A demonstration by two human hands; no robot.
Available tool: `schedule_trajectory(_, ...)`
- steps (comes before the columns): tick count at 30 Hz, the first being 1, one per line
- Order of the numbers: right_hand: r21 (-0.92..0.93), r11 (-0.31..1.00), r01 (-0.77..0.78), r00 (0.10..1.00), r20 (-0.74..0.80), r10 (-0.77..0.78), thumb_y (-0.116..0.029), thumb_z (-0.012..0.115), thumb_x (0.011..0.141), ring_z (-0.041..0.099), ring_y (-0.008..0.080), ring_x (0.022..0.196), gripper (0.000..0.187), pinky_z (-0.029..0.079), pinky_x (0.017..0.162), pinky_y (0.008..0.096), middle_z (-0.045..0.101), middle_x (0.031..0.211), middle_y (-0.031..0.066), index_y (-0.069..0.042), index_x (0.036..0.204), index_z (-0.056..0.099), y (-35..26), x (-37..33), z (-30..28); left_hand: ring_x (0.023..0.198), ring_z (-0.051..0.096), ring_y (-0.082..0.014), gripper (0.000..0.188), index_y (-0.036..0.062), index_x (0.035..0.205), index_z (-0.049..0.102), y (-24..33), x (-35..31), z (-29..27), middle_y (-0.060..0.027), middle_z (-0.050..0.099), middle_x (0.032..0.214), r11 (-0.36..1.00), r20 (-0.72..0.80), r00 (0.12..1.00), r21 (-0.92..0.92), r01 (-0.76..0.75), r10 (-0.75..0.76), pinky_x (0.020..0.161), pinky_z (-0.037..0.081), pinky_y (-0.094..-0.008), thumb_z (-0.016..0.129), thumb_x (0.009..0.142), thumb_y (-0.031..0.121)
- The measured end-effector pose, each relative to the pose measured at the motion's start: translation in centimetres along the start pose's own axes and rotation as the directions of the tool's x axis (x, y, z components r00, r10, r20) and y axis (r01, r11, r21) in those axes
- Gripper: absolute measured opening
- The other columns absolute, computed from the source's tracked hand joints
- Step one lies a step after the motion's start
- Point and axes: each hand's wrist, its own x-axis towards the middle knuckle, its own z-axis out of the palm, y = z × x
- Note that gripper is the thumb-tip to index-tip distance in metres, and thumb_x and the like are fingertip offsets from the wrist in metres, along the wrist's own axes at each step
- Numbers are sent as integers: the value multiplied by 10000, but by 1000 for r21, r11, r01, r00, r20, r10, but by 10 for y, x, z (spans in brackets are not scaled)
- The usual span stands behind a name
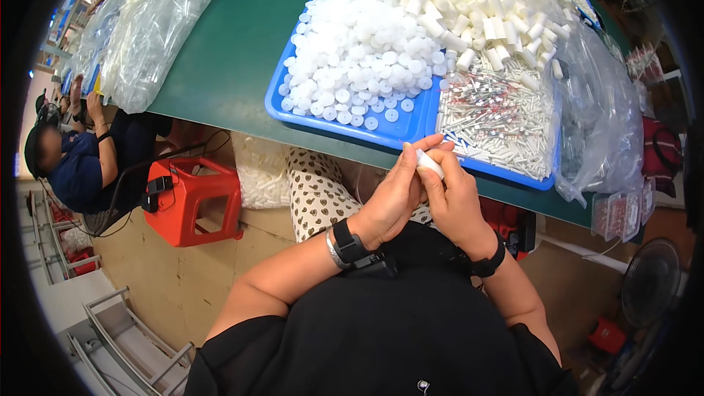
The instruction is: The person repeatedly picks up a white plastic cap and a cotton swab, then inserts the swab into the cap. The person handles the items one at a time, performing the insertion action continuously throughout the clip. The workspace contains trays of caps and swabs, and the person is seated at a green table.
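Close to the table's front edge, my two hands meet around a small white cylinder [430, 164]. My right hand [458, 194] pinches it between thumb and fingers. My left hand [392, 198] is closed against its left side, thumb and fingers at its upper end; whatever else lies in that palm is hidden. Just beyond is a blue tray [407, 130] with a heap of translucent white discs [359, 51] on its left. Thin white sticks with red-marked bits [499, 117] fill its right part. Many white cylinders [469, 11] are piled behind.
The green table [220, 51] carries clear plastic bags [158, 37] at left and more plastic [598, 117] at right. A red stool [192, 202] stands left of my legs. Another person [81, 154] sits at far left. A fan [651, 282] is at lower right.
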Motion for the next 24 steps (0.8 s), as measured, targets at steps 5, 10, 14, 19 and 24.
schedule_trajectory(5,310,925,-218,973,138,183,-235,487,1025,500,96,538,231,383,495,228,579,730,47,-13,1050,546,1,0,2,1307,449,-232,682,90,1486,267,-1,-6,-2,-86,378,1502,996,-51,998,83,27,-23,1009,456,-415,218,1011,578)
schedule_trajectory(10,661,359,-659,752,589,297,-369,392,1053,346,10,481,376,255,429,168,518,701,-7,-28,1055,551,-4,3,-13,1292,465,-263,705,71,1505,243,16,-9,-4,-110,369,1503,1000,-28,1000,29,12,-11,1012,470,-428,223,1012,575)
schedule_trajectory(14,636,275,-721,693,667,274,-395,376,1054,343,4,481,418,247,418,169,505,677,-16,-22,1065,564,3,0,-13,1277,478,-280,663,29,1448,358,14,-10,-7,-133,450,1436,997,-39,997,6,71,-71,1003,485,-424,226,1032,528)
schedule_trajectory(19,328,891,-313,908,379,180,-302,400,1046,590,243,590,343,435,530,319,622,750,147,3,1024,556,7,-14,7,1230,513,-246,578,1,1320,478,-11,-23,-11,-125,532,1331,991,-121,992,119,54,-39,1037,429,-411,226,1058,451)
schedule_trajectory(24,-211,958,-194,791,544,280,-233,482,1002,647,423,810,291,493,694,469,656,865,258,36,1091,550,32,-25,11,1231,501,-236,563,20,1284,486,-32,-35,-43,-133,519,1333,842,-234,810,-211,497,-537,1064,387,-434,242,1052,471)
